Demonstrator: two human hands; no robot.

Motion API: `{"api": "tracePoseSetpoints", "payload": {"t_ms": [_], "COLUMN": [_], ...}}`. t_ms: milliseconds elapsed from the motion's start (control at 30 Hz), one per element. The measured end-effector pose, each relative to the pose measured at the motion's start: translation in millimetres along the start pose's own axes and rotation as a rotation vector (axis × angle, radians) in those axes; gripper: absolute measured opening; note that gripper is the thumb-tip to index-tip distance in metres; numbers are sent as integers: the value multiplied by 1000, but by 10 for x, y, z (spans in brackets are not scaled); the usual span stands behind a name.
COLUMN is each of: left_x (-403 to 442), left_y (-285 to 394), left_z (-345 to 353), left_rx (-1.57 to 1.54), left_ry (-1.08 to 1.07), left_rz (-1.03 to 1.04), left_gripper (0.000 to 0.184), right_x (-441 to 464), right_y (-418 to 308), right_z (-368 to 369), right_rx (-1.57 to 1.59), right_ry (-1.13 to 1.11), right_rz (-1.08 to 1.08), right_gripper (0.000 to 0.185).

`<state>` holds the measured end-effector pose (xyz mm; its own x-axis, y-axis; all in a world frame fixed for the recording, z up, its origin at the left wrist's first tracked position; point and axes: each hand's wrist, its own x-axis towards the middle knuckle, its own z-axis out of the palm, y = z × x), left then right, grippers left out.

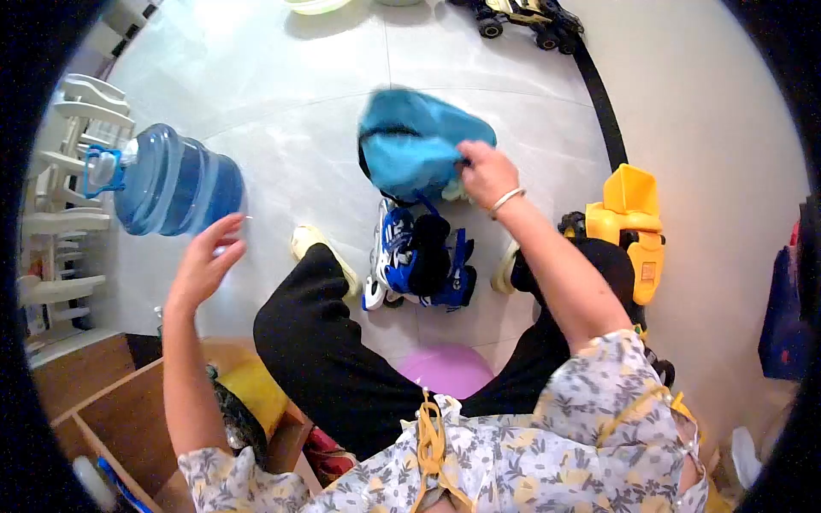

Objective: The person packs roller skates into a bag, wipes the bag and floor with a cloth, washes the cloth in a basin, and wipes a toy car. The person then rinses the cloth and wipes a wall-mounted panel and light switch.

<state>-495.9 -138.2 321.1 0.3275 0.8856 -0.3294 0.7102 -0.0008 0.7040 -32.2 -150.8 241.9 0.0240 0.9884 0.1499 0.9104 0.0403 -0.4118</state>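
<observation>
A blue bag (419,141) with a dark edge hangs tilted above the floor, slightly smeared by motion. My right hand (487,175) has its fingers closed on the bag's right side. Just below it, a pair of blue and white inline skates (419,256) stands on the floor between my feet, the bag partly overlapping their top. My left hand (212,256) is raised with its fingers apart and nothing in it. It appears in front of the lower edge of a large blue water jug (180,184), which lies on its side; whether they touch I cannot tell.
At my right stands a yellow toy truck (629,235) against the wall. Another toy vehicle (522,21) sits at the far end. White chair-like slats (77,162) line the left side, above a wooden drawer (120,427). A pink stool (445,369) is under me.
</observation>
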Motion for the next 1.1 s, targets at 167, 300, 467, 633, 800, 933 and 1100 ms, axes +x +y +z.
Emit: {"api": "tracePoseSetpoints", "payload": {"t_ms": [167, 300, 467, 633, 800, 933, 1100], "left_x": [634, 980, 1211, 1479, 1323, 1454, 1151], "left_y": [919, 1419, 1782, 2536, 3905, 4264, 4647], "left_z": [577, 914, 865, -207, -727, -1509, -2173], "left_rx": [138, 253, -474, -509, 1, 111, 319], "left_ry": [-125, -171, -10, 377, 772, 759, 788], "left_rz": [-37, -166, -121, 220, 647, 568, 545], "left_gripper": [69, 90, 40, 28, 37, 43, 48], "right_x": [279, 130, 189, 266, 507, 330, 279], "right_y": [-409, -136, 510, 740, 734, 488, 414], "right_z": [-1260, -1914, -2065, -2029, -1412, -1879, -2001], "right_rx": [263, 1098, 1293, 1814, 1342, 2058, 1745], "right_ry": [340, 324, 523, 481, 68, -265, -305], "right_rz": [-165, -146, -118, 177, 357, 175, 115], "right_gripper": [19, 25, 20, 20, 29, 26, 25]}}
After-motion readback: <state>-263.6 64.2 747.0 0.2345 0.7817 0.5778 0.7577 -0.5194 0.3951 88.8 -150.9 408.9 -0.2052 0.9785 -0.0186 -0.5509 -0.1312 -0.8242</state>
